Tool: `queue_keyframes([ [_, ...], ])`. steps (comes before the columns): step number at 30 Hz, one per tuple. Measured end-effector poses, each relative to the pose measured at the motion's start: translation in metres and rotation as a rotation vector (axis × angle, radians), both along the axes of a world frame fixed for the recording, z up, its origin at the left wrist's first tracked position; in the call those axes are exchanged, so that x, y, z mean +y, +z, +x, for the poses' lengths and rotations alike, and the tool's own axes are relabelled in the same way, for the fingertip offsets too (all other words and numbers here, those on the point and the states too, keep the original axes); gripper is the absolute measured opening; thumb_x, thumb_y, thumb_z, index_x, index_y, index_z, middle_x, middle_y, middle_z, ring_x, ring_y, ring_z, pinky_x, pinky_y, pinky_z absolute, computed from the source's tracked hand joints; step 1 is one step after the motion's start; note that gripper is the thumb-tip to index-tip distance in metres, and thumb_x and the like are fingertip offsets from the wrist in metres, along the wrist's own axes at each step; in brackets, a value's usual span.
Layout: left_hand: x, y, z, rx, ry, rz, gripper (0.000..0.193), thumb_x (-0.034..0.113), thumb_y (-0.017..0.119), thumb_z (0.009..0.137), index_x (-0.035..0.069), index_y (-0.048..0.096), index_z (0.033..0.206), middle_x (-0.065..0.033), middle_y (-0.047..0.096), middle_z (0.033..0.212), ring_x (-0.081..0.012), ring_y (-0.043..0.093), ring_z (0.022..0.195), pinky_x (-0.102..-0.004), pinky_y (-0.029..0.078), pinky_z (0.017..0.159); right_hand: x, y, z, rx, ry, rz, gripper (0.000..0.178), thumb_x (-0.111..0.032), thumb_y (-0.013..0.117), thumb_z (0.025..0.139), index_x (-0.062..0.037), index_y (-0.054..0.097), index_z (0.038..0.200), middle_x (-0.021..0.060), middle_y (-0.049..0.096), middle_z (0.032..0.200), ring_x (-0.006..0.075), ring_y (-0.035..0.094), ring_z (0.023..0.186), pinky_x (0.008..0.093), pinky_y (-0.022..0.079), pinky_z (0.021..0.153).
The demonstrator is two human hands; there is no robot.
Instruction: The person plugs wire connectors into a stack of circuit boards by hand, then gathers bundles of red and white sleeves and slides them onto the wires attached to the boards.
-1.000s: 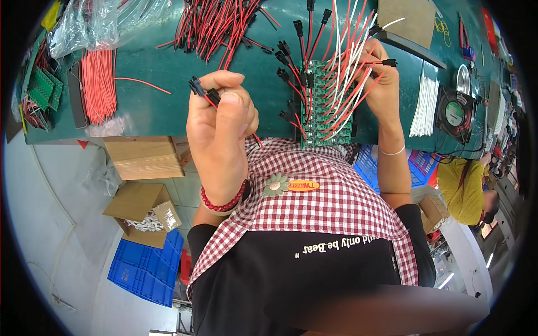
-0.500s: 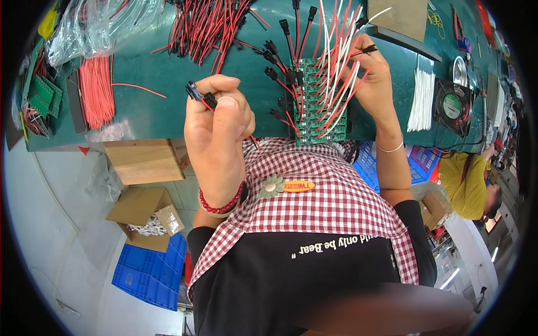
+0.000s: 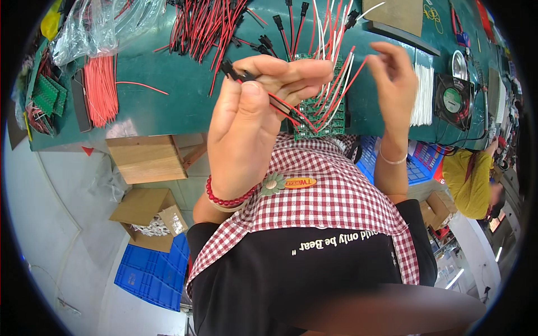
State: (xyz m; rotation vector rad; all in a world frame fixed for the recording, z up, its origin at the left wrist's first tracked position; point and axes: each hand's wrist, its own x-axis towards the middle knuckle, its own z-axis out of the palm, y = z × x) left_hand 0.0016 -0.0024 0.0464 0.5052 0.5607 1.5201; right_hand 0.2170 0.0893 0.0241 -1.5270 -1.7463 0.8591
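Observation:
My left hand (image 3: 249, 106) pinches a black plug connector (image 3: 228, 69) between thumb and forefinger, its other fingers stretched out over the circuit boards. Red and black wires run from under this hand toward the boards' near edge. The green circuit boards (image 3: 326, 115) lie in a block at the table's front edge, partly covered by the hand, with red and white wires (image 3: 343, 84) rising from them. To the right of these wires, my right hand (image 3: 397, 84) hovers with thumb and fingers apart, slightly blurred. A red wire's tip ends close to its thumb.
A heap of red-black connector leads (image 3: 204, 25) lies at the back. Red wires (image 3: 101, 92) are bundled at left, beside clear plastic bags (image 3: 106, 28). White wires (image 3: 423, 95), a black fan (image 3: 453, 103) and a metal bowl (image 3: 459, 68) are at right. Another person's yellow sleeve (image 3: 468, 182) shows beyond.
My left hand has moved right, over the boards, and its fingers have stretched out, the connector still pinched. My right hand has let go of a black connector and shifted right.

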Motion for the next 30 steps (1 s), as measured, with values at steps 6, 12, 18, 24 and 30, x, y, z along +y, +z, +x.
queue_keyframes([
  [6, 0.003, 0.004, 0.027, 0.069, -0.072, 0.057, 0.033, 0.023, 0.037, 0.102, 0.000, 0.042, 0.125, -0.0343, 0.047, 0.129, -0.0400, 0.046, 0.126, -0.0476, 0.032, 0.108, -0.050, 0.058, -0.028, 0.128, 0.439, -0.101, 0.014, -0.004, 0.073, 0.076, -0.0014, 0.066, 0.088, 0.0071, 0.060, 0.081, 0.0153, 0.059, 0.069, 0.0252, 0.045, 0.059],
  [12, 0.003, 0.008, 0.030, 0.141, -0.076, 0.087, 0.040, 0.028, 0.034, 0.103, -0.006, 0.042, 0.122, -0.0288, 0.051, 0.128, -0.0293, 0.052, 0.121, -0.0386, 0.036, 0.105, -0.046, 0.059, -0.012, 0.148, 0.533, -0.218, 0.010, -0.002, 0.071, 0.077, 0.0001, 0.063, 0.083, 0.0071, 0.059, 0.077, 0.0157, 0.059, 0.066, 0.0275, 0.045, 0.058],
  [18, 0.000, 0.004, 0.007, 0.115, 0.152, 0.055, 0.031, 0.025, 0.033, 0.103, -0.001, 0.045, 0.115, -0.0206, 0.059, 0.102, -0.0209, 0.058, 0.085, -0.0315, 0.046, 0.078, -0.020, 0.038, 0.025, 0.488, 0.216, -0.341, 0.005, 0.003, 0.062, 0.085, 0.0047, 0.062, 0.089, 0.0061, 0.063, 0.080, 0.0118, 0.060, 0.071, 0.0239, 0.050, 0.066],
  [24, -0.007, 0.007, -0.007, 0.115, 0.191, -0.077, 0.025, 0.022, 0.035, 0.103, 0.004, 0.049, 0.115, -0.0048, 0.048, 0.075, -0.0074, 0.035, 0.057, -0.0222, 0.029, 0.050, 0.017, -0.037, 0.007, 0.356, 0.368, -0.129, 0.008, 0.001, 0.066, 0.080, 0.0017, 0.068, 0.088, 0.0007, 0.060, 0.091, 0.0077, 0.054, 0.076, 0.0215, 0.044, 0.066],
  [30, -0.013, 0.000, -0.018, 0.075, 0.258, -0.141, 0.026, 0.026, 0.036, 0.103, 0.005, 0.047, 0.111, -0.0039, 0.047, 0.070, -0.0059, 0.033, 0.053, -0.0216, 0.027, 0.046, 0.021, -0.042, -0.005, 0.209, 0.390, -0.055, 0.010, -0.001, 0.069, 0.075, 0.0015, 0.069, 0.084, 0.0041, 0.059, 0.087, 0.0119, 0.054, 0.077, 0.0234, 0.042, 0.066],
])
